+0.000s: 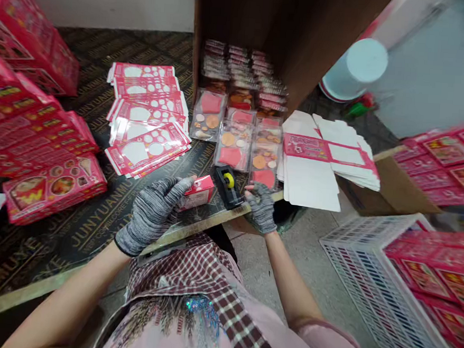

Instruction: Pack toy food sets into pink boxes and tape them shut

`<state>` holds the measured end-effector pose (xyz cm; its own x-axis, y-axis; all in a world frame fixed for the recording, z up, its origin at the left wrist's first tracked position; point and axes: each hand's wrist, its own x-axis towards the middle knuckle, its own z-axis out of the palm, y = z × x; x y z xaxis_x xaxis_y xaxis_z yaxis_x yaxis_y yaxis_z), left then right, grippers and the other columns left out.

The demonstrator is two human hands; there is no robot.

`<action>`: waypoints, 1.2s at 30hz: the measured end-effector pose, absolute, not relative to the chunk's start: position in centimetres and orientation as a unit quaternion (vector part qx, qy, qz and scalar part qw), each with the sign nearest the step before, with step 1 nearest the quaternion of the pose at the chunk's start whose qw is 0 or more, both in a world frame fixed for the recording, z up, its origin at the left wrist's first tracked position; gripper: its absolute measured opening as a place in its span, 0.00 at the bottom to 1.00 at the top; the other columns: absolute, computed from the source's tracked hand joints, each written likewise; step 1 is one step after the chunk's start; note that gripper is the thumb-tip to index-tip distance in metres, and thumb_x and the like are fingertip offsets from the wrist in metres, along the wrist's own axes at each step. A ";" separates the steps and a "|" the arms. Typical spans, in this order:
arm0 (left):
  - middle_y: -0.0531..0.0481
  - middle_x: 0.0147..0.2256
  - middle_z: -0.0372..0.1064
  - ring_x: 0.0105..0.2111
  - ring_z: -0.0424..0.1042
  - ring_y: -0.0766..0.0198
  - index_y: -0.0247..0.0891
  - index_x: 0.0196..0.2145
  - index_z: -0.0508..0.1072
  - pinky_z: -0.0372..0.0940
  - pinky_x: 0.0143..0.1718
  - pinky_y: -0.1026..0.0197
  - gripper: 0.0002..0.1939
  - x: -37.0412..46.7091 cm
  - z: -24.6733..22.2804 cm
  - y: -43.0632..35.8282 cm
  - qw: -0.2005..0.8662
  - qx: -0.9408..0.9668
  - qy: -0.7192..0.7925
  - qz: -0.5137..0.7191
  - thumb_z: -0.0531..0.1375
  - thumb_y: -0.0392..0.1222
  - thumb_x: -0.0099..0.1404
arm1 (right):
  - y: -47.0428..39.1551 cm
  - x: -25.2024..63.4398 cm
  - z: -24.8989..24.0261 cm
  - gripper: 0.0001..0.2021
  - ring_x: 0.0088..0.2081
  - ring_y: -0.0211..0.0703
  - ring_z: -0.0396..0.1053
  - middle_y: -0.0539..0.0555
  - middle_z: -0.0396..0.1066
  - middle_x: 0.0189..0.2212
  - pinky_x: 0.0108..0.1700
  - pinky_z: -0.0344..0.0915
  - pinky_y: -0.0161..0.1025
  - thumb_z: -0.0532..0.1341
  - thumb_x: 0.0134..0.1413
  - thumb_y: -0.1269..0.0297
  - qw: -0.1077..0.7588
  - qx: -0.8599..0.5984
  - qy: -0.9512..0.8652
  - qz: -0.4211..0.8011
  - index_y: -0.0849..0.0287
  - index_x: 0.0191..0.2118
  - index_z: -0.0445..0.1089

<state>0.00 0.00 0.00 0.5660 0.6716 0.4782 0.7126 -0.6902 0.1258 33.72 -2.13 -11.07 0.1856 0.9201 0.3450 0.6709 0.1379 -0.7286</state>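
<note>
Left hand (152,211), in a grey fingerless glove, is clamped on a small pink box (199,193) over the front of the table (93,233), forearm reaching up from lower left. Right hand (262,208) sits half open at the edge, fingers loosely curled, forearm angled from lower right. Beyond: flat white-backed cartons (311,177), clear packs (234,142); between box and right hand, a black tape dispenser (228,187).
</note>
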 end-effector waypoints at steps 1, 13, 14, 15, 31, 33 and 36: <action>0.40 0.45 0.78 0.39 0.77 0.54 0.39 0.59 0.73 0.69 0.37 0.57 0.23 0.6 -0.4 -0.1 0.039 -0.884 -0.397 -0.244 0.50 0.32 0.71 | -2.2 33.6 -11.6 0.08 0.51 0.52 0.73 0.59 0.77 0.42 0.58 0.66 0.52 0.64 0.57 0.59 0.403 -0.645 -0.627 0.172 0.56 0.36 0.77; 0.41 0.45 0.78 0.39 0.76 0.52 0.47 0.56 0.76 0.68 0.37 0.54 0.23 2.3 -1.3 -0.5 0.092 -0.887 -0.375 -0.252 0.56 0.30 0.67 | -3.3 32.1 -11.9 0.06 0.50 0.51 0.74 0.59 0.77 0.47 0.58 0.67 0.51 0.64 0.52 0.62 0.473 -0.665 -0.532 0.228 0.56 0.29 0.75; 0.41 0.46 0.78 0.40 0.76 0.52 0.47 0.56 0.76 0.68 0.38 0.54 0.23 2.3 -1.2 -0.4 0.087 -0.887 -0.375 -0.254 0.57 0.30 0.67 | -3.8 32.1 -12.1 0.06 0.48 0.51 0.74 0.60 0.78 0.47 0.57 0.68 0.51 0.64 0.51 0.61 0.479 -0.672 -0.514 0.233 0.56 0.28 0.74; 0.40 0.47 0.77 0.40 0.76 0.52 0.47 0.56 0.76 0.68 0.39 0.54 0.23 2.4 -1.2 -0.4 0.085 -0.886 -0.377 -0.255 0.57 0.30 0.67 | -4.3 32.0 -12.5 0.07 0.46 0.50 0.75 0.60 0.78 0.46 0.55 0.69 0.51 0.65 0.50 0.60 0.481 -0.682 -0.495 0.243 0.56 0.28 0.74; 0.39 0.45 0.76 0.42 0.75 0.52 0.36 0.57 0.70 0.67 0.43 0.52 0.21 3.2 -0.9 -0.4 0.101 -0.867 -0.375 -0.311 0.55 0.29 0.67 | -6.3 27.2 -5.4 0.17 0.20 0.35 0.57 0.46 0.63 0.17 0.25 0.56 0.35 0.62 0.57 0.51 0.530 -0.631 -0.387 0.413 0.58 0.41 0.80; 0.39 0.45 0.76 0.42 0.75 0.52 0.34 0.57 0.68 0.68 0.44 0.52 0.21 3.1 -0.6 -0.4 0.090 -0.868 -0.361 -0.330 0.54 0.29 0.67 | -6.0 25.5 -2.6 0.19 0.16 0.32 0.51 0.42 0.57 0.14 0.21 0.47 0.34 0.63 0.56 0.52 0.518 -0.529 -0.381 0.554 0.60 0.47 0.80; 0.40 0.43 0.76 0.41 0.75 0.54 0.34 0.54 0.68 0.69 0.44 0.53 0.18 3.0 -0.5 -0.3 0.074 -0.866 -0.342 -0.357 0.53 0.30 0.68 | -4.8 23.3 -0.4 0.20 0.15 0.30 0.46 0.41 0.54 0.11 0.20 0.42 0.33 0.65 0.53 0.56 0.476 -0.394 -0.356 0.701 0.63 0.47 0.80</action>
